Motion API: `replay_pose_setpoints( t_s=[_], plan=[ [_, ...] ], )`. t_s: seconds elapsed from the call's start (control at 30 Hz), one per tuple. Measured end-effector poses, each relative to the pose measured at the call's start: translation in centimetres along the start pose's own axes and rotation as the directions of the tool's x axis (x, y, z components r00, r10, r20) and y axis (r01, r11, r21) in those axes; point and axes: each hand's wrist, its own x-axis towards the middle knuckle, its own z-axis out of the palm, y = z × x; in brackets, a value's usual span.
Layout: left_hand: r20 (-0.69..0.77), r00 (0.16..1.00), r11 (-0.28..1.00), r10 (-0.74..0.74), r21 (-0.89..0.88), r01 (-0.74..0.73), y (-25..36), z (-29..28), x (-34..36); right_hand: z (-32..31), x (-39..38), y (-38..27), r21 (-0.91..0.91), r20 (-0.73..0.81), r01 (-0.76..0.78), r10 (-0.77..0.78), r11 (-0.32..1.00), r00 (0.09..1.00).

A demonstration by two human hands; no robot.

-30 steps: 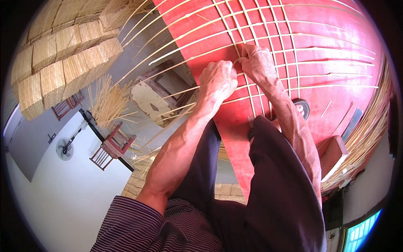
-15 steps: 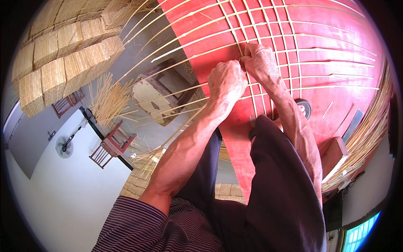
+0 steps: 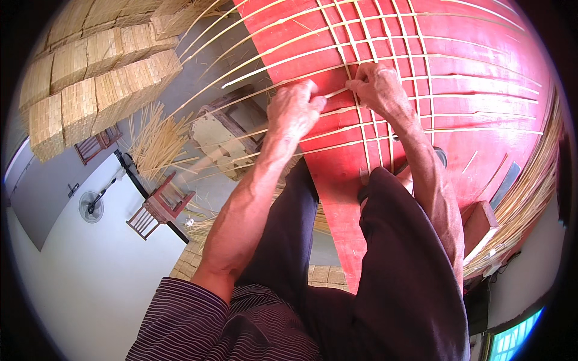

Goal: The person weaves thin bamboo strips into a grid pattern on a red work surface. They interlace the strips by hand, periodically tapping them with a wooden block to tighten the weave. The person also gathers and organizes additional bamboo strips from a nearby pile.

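Observation:
A woven lattice of pale bamboo strips (image 3: 394,57) lies on a red board (image 3: 328,234), its strips crossing in a loose open grid. My left hand (image 3: 295,109), fingers closed, pinches a bamboo strip (image 3: 336,92) at the left side of the lattice. My right hand (image 3: 385,90) pinches the same strip further right, beside a crossing strip. Between both hands a short length of the strip shows. The fingertips of each hand partly hide where they grip it.
Stacked bundles of bamboo pieces (image 3: 99,72) stand at upper left, near loose strips (image 3: 158,141) and a worn stool (image 3: 220,144). A wooden block (image 3: 480,225) sits at the board's right, beside a long sheaf of strips (image 3: 521,201). My foot rests on the board.
My left hand has moved left, away from my right hand, exposing a length of strip between them. My right hand has shifted slightly right and down.

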Motion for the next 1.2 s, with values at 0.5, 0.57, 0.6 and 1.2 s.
replay_pose_setpoints(
  t_s=[0.5,0.57,0.6,1.2],
  plan=[
    [-0.315,0.949,0.981,0.031,0.193,0.032,-4.4,-0.5,0.7,-0.2,2.6,-0.2,-0.178,-0.153,0.190,-0.218,0.965,0.964],
    [-0.265,0.964,0.971,-0.001,0.229,0.064,-3.8,-0.9,1.0,-0.2,2.7,-0.1,-0.194,-0.152,0.197,-0.228,0.961,0.962],
    [-0.244,0.970,0.965,-0.019,0.250,0.082,-3.6,-1.3,1.1,-0.1,2.8,-0.2,-0.200,-0.146,0.195,-0.226,0.960,0.963],
    [0.055,0.998,0.993,-0.024,0.120,0.017,5.3,-0.6,4.7,0.3,3.1,-0.7,-0.237,-0.167,0.128,-0.170,0.963,0.971]
  ],
)
